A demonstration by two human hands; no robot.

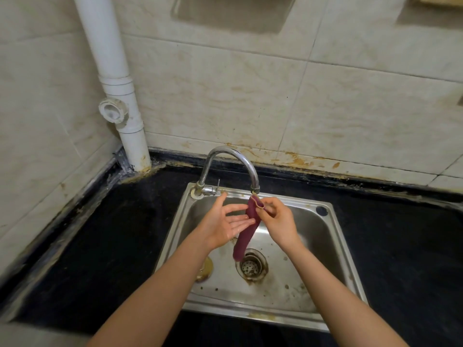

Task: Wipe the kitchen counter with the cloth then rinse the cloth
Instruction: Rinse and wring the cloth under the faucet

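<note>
Purple cloth (246, 234) hung twisted from right hand (278, 221), grip pinched on top end directly under faucet (233, 154) outlet, likely for rinsing; flow not discernible. Grip of left hand (223, 229) apart, straight fingers against cloth side, steadying. Steel sink (313, 236), inset near counter (112, 234) back edge, held strainer (251, 265); cloth tail hung just above it.

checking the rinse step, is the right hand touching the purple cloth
Touching. The head view shows the right hand pinching the top end of the cloth, which hangs below it over the sink.
</note>
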